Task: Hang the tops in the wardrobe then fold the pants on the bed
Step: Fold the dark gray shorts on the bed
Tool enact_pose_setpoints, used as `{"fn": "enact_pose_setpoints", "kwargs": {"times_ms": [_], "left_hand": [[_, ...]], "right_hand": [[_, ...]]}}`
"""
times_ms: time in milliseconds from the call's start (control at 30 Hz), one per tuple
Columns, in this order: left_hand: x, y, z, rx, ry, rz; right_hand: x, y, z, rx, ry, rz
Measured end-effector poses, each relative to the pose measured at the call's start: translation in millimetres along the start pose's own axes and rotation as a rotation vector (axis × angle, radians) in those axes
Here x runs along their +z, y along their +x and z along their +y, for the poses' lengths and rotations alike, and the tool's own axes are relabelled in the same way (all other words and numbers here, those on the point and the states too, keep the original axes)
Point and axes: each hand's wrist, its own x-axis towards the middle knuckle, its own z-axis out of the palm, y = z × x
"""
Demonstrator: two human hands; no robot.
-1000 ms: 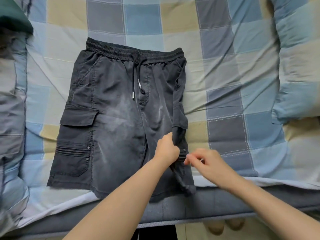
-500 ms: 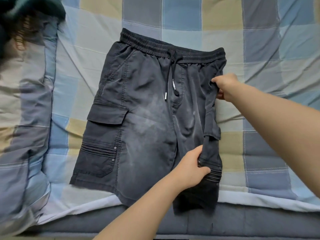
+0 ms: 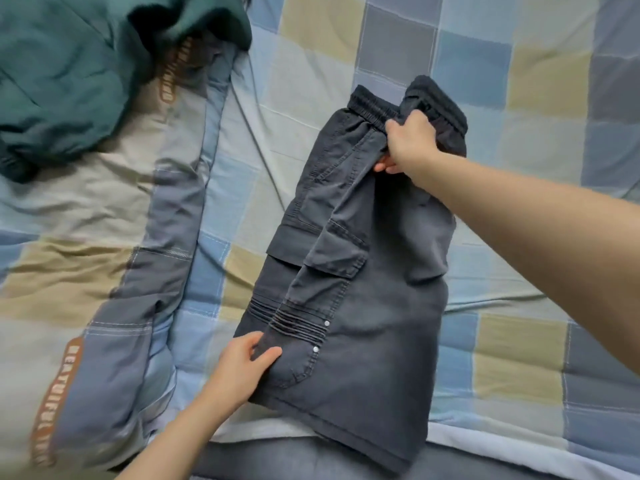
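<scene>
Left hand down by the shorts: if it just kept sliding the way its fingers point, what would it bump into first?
The left hand points rightward and already pinches the edge of the dark shorts, so it would probably push straight into the folded leg fabric, near the two metal studs.

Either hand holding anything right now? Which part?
Both grip the dark cargo shorts: right hand at the waistband end, left hand at the folded leg's side edge, near the hem.
</scene>
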Motion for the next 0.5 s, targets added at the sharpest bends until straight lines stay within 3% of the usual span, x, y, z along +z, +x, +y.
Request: {"fn": "enact_pose_setpoints", "kwargs": {"times_ms": [133,233,333,500], "left_hand": [[-23.4,11.9,-32.2,-0.047,-0.075,0.059],[-31.1,21.6,-41.5,-0.029,-0.068,0.094],[-33.3,27.8,-41.6,-0.036,-0.011,0.136],[-30.5,23.0,-38.8,0.016,0.252,0.234]], "right_hand": [[45.6,10.5,-22.8,0.069,-0.193,0.056],[64.8,17.0,-35.0,-0.092,-0.429,0.174],[82.4,15.4,-42.9,-0.173,-0.446,0.226],[101.3,4.9,-39.3,-0.191,-0.534,-0.262]]}}
